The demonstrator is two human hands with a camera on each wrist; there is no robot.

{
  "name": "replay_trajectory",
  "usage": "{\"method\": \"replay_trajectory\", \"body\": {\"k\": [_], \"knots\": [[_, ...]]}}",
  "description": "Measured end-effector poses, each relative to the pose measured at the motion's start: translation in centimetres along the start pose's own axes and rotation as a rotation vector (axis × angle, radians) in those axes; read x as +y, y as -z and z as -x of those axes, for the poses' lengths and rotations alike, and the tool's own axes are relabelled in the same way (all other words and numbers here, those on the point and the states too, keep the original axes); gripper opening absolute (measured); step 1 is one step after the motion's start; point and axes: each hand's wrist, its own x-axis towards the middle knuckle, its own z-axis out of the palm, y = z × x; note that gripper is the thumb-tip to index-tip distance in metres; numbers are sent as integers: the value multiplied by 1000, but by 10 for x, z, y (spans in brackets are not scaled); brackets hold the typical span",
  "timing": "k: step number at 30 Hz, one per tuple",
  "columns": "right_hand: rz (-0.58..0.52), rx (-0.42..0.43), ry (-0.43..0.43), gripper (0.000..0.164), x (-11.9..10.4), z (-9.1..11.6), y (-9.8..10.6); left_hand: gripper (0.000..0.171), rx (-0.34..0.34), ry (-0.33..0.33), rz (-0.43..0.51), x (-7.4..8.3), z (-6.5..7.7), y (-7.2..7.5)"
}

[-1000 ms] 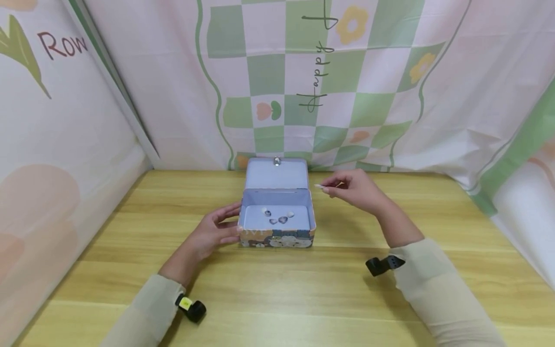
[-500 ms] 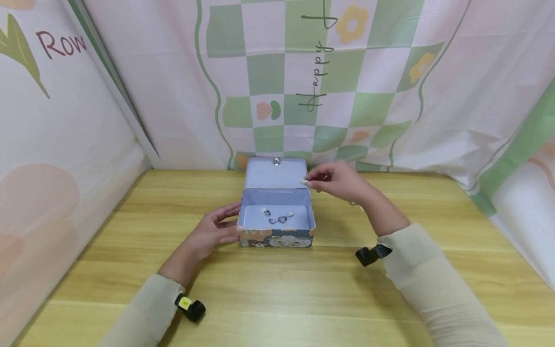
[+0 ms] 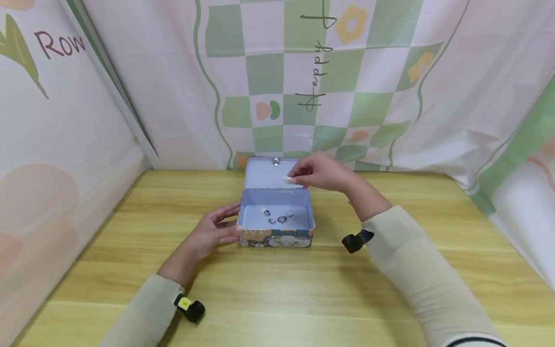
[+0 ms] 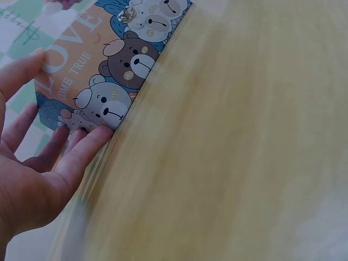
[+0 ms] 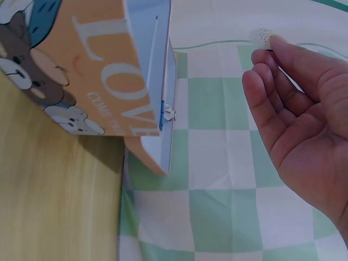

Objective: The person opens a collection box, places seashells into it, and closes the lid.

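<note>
A tin box [image 3: 275, 239] with printed bears stands on the table, its lid [image 3: 262, 173] swung up at the back. Several small seashells [image 3: 282, 220] lie on its pale blue floor. My left hand [image 3: 213, 230] touches the box's left side with fingers spread; in the left wrist view its fingertips meet the box near the lower corner. My right hand [image 3: 323, 172] pinches a small white seashell [image 5: 263, 38] between thumb and fingers. In the head view this seashell is in front of the lid, above the box's back edge.
The wooden table [image 3: 269, 294] ends at a checkered curtain [image 3: 303, 72] behind the box. Another printed curtain [image 3: 65, 144] stands along the left side. A tiny thing [image 3: 350, 202] lies on the table by the right wrist, mostly hidden and too small to tell.
My right hand has moved left with the pinched seashell, from beside the box to in front of the lid. The left hand, the box and the shells inside have stayed put.
</note>
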Motion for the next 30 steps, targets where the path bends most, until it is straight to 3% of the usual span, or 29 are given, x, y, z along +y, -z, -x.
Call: {"method": "replay_trajectory", "body": {"k": [9,17,22,30], "knots": [[53,-118,29,17,-9,-24,-6,78,2,-1,4,-1,1,0],[31,-224,28,13,-19,-44,-14,79,1,1,8,-1,1,1],[18,-266,16,12,-21,-57,-18,79,2,4,-3,0,1,1],[98,-350,-26,8,-25,-75,-28,78,2,-2,-4,1,-1,1]]}}
